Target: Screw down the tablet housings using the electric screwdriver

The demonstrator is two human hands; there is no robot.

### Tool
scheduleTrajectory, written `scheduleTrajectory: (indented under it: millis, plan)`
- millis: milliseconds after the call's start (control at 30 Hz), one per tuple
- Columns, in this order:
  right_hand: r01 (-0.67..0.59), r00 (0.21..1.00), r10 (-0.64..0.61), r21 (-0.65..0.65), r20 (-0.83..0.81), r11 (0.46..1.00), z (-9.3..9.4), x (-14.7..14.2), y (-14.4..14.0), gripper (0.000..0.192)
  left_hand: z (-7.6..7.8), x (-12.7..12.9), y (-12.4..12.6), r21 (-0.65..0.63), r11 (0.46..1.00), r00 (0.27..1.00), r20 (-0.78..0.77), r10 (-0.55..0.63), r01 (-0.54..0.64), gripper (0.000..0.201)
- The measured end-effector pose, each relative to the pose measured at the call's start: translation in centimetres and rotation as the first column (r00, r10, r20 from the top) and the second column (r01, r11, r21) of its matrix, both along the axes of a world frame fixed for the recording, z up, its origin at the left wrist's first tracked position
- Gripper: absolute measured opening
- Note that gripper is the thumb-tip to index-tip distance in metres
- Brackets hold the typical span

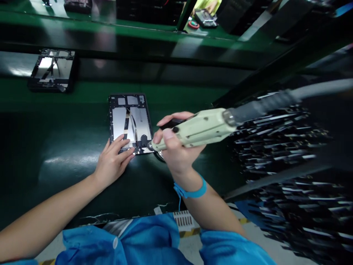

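Head view, seen from where I stand: which way does the opened flat device (142,123) lie?

On the dark green surface (63,129), straight ahead of the person, its long axis running away from the body with a slight lean.

Which hand is nearer?

The left hand (111,160): its fingers are spread over the near left corner, touching it. The right hand (178,156) is just off the near right corner, wrapped around a pale green corded driver (205,129). The driver's tip points left, at that corner; I can't tell whether it presses.

Any containers?

A round, dish-like rim (160,156) shows partly under the right hand; its contents are hidden. Off to the right, dark, pale-edged pieces (303,176) are packed close, too blurred to name. Another opened device (52,70) lies farther away, to the left.
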State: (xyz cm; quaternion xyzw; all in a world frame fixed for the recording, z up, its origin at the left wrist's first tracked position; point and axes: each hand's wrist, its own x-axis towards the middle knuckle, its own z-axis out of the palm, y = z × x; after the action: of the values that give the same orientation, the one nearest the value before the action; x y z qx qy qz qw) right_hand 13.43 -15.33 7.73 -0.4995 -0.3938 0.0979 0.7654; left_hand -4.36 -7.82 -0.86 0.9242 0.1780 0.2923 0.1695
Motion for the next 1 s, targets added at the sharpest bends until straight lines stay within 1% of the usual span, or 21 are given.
scheduleTrajectory:
  millis: [67, 133, 233, 433, 633, 700, 767, 833, 900, 967, 1000]
  plan:
    - [-0.094, 0.995, 0.095, -0.050, 0.018, 0.994, -0.2, -1.5, 0.0, 0.026, 0.1, 0.0, 0.0, -0.014, 1.000, 1.000, -0.007, -0.001, 0.001, 0.019]
    - [-0.124, 0.991, 0.128, -0.093, 0.034, 0.988, -0.6, -2.3, 0.1, 0.028, 0.2, 0.0, 0.0, -0.026, 1.000, 1.000, -0.025, -0.002, 0.001, 0.020]
    - [-0.120, 0.992, 0.124, -0.134, 0.026, 0.984, -1.1, -2.5, 0.4, 0.027, 0.4, 0.0, -0.1, -0.038, 0.999, 0.999, -0.038, -0.003, 0.001, 0.020]
    - [-0.140, 0.990, 0.143, -0.163, 0.006, 0.977, -1.5, -2.4, 0.4, 0.027, 0.4, 0.1, -0.2, -0.032, 0.999, 1.000, -0.025, 0.003, -0.004, 0.018]
    - [-0.125, 0.979, 0.154, -0.199, 0.137, 0.972, -1.8, -2.5, 0.1, 0.029, 0.6, -0.2, -0.1, -0.010, 1.000, 0.999, -0.038, -0.010, 0.010, 0.021]
    - [-0.096, 0.976, 0.133, -0.211, 0.170, 0.973, -1.7, -2.7, 0.0, 0.025, 0.6, -0.3, -0.1, -0.001, 1.000, 1.000, -0.030, -0.008, 0.008, 0.021]
    - [-0.086, 0.976, 0.127, -0.220, 0.178, 0.972, -1.5, -2.7, 0.0, 0.022, 0.5, -0.3, -0.1, 0.002, 1.000, 1.000, -0.021, -0.012, 0.012, 0.021]
    - [-0.096, 0.979, 0.128, -0.198, 0.158, 0.976, -1.3, -2.3, -0.1, 0.023, 0.3, -0.2, 0.0, 0.003, 1.000, 1.000, -0.010, -0.015, 0.015, 0.020]
    - [-0.055, 0.989, 0.074, -0.139, 0.131, 0.989, -1.2, -1.2, 0.0, 0.025, 0.1, -0.2, 0.0, 0.004, 1.000, 1.000, -0.002, -0.010, 0.010, 0.019]
    - [0.080, 0.992, -0.071, -0.080, 0.108, 0.994, -1.3, 0.7, 0.3, 0.023, 0.0, -0.2, -0.1, 0.004, 1.000, 1.000, 0.000, 0.003, -0.003, 0.018]
    - [0.157, 0.984, -0.151, -0.064, 0.098, 0.985, -1.4, 1.8, 0.5, 0.022, 0.0, -0.2, -0.1, 0.003, 1.000, 1.000, -0.001, 0.007, -0.007, 0.018]
